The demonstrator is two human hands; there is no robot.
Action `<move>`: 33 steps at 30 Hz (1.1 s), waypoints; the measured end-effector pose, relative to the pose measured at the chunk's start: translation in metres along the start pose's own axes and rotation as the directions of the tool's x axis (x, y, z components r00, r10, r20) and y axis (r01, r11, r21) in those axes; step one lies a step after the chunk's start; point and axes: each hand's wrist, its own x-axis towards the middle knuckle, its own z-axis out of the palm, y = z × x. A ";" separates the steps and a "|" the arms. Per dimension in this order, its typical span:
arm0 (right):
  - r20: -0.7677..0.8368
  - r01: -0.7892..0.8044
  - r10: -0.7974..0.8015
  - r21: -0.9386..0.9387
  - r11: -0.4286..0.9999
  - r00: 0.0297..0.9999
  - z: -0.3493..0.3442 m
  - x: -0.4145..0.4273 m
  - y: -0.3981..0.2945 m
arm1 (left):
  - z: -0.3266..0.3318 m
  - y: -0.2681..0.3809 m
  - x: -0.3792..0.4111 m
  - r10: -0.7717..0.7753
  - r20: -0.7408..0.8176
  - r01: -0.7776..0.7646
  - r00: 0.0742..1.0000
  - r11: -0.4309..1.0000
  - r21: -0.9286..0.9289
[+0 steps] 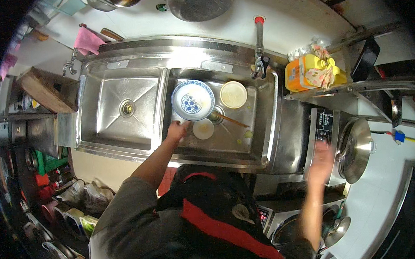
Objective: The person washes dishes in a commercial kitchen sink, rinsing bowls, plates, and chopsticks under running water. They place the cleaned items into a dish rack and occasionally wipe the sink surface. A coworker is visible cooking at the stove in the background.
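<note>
My left hand (178, 131) grips the near rim of a blue-and-white patterned bowl (192, 100) over the right basin (226, 146) of a steel double sink. Right of it in the basin lies a cream-coloured round bowl (233, 95). A small pale dish (203, 129) sits close to my left fingers. Brown chopsticks (234, 120) lie slantwise by the drain (216, 115), partly hidden behind the patterned bowl. Scraps of food dot the basin floor. My right hand (321, 159), blurred, is over the front panel of a countertop cooker (323, 125); its fingers are unclear.
The left basin (125, 88) shows a bare floor and drain. A faucet (261, 66) overhangs the right basin's far corner. Yellow jugs (306, 72) stand on a shelf at right. A steel pan (357, 151) sits beside the cooker. Another steel pot (200, 2) hangs at the wall.
</note>
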 end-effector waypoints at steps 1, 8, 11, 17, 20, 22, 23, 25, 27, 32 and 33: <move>0.158 0.000 0.060 -0.356 0.935 0.986 0.049 -0.041 -0.001 | 0.002 0.008 0.006 -0.097 -0.036 0.089 0.995 0.980 -0.176; 0.576 0.016 0.361 -0.546 0.837 0.733 0.157 -0.135 -0.004 | 0.008 0.012 0.050 -0.109 -0.149 0.046 0.983 0.927 -0.372; 0.658 0.165 0.231 -0.482 0.861 0.716 0.190 -0.142 0.029 | 0.008 0.056 0.010 -0.126 -0.122 0.095 0.984 0.969 -0.228; 0.630 0.611 -0.319 -0.318 0.725 0.708 0.289 -0.113 -0.008 | -0.015 0.113 -0.032 0.134 0.235 -0.237 0.963 0.835 0.497; 0.729 0.458 -0.036 -0.390 0.799 0.684 0.310 -0.106 0.012 | 0.004 0.141 -0.049 -0.104 0.266 -0.036 0.958 0.880 0.473; 0.617 0.408 -0.145 -0.311 0.858 0.773 0.305 -0.107 0.027 | 0.017 0.153 -0.054 -0.227 0.287 0.071 0.931 0.881 0.468; 0.550 0.390 -0.193 -0.267 0.881 0.813 0.302 -0.107 0.034 | 0.028 0.160 -0.054 -0.219 0.304 0.011 0.927 0.828 0.560; 0.435 0.277 -0.080 -0.412 0.868 0.897 0.297 -0.106 0.038 | 0.052 0.175 -0.052 -0.211 0.340 -0.106 0.916 0.691 0.715; 0.314 0.100 0.052 -0.451 0.887 0.948 0.288 -0.102 0.038 | 0.076 0.201 -0.074 -0.105 0.402 -0.295 0.910 0.518 0.803; 0.008 -0.327 0.342 -0.272 0.905 0.940 0.269 -0.069 0.067 | 0.100 0.212 -0.083 0.299 0.573 -0.646 0.763 0.397 0.653; -0.054 -0.425 0.425 -0.229 0.876 0.904 0.264 -0.062 0.069 | 0.098 0.213 -0.085 0.403 0.533 -0.667 0.744 0.502 0.551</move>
